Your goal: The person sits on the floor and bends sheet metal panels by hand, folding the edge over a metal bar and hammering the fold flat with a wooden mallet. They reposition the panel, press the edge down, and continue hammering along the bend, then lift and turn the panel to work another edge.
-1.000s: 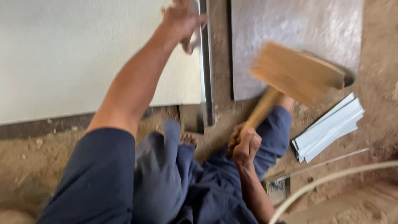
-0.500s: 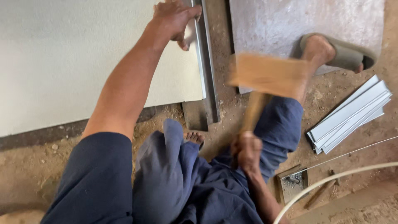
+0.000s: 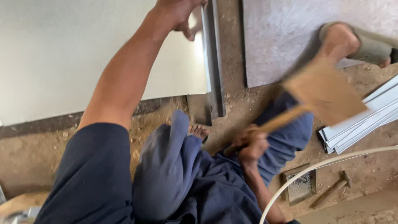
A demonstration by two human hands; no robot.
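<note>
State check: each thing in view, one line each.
left hand: pressing on the white sheet's right edge
right hand: shut on the mallet handle
wooden mallet: raised, tilted, motion-blurred
white sheet: flat on the ground
metal strip: lying along the sheet's edge
stack of folded strips: piled at right
small hammer: lying on the dirt, untouched

Sheet-metal workshop: dirt floor (image 3: pixel 174 120) w/ metal sheets (image 3: pixel 83 54), cut strips (image 3: pixel 365 124), hammer (image 3: pixel 331 190).

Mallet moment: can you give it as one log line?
left hand: on sheet edge | right hand: grips mallet, raised | stance: seated on ground
</note>
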